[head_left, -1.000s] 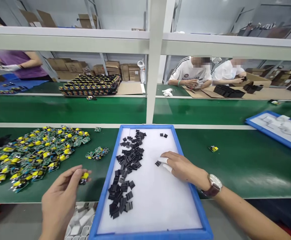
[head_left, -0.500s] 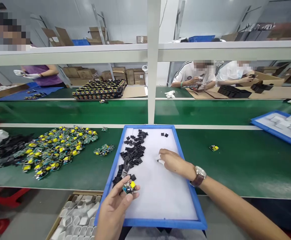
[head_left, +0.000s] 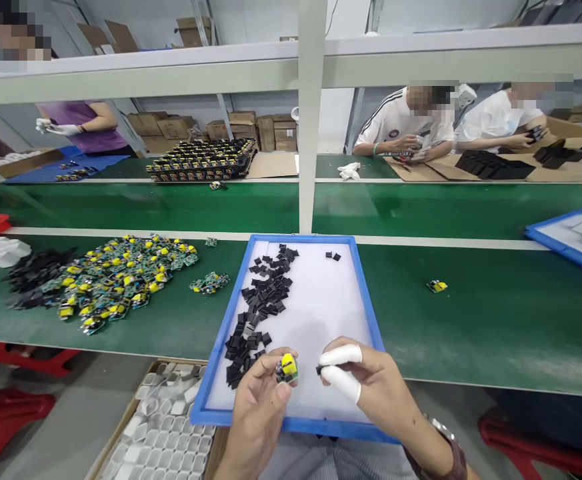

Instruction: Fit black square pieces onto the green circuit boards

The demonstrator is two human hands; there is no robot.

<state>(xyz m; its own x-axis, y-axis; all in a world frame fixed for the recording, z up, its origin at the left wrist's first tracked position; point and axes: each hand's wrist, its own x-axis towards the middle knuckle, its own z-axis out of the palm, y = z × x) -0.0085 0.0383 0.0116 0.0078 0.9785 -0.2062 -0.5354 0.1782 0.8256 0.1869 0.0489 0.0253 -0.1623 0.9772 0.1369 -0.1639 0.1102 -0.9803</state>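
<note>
Over the front part of a blue-rimmed tray (head_left: 369,303), my left hand (head_left: 263,407) holds a small circuit board (head_left: 287,369) with a yellow component, gripped between thumb and fingers. My right hand (head_left: 371,383), with white finger cots on thumb and forefinger, pinches a small black piece (head_left: 319,369) a short way to the right of the board; the two are apart. Many small black pieces (head_left: 265,293) lie scattered down the tray's left side, and two more black pieces (head_left: 333,256) lie near its far right corner.
To the left on the green bench is a heap of circuit boards (head_left: 125,273) beside a pile of flat black parts (head_left: 38,277). One board (head_left: 437,286) lies at right. Below stands a box of white housings (head_left: 165,413). Several co-workers sit or stand beyond the frame post (head_left: 311,133).
My right hand has come back toward me from mid-tray, bringing the black piece near the board. My left hand has shifted slightly right and turned the board. The view has tilted down.
</note>
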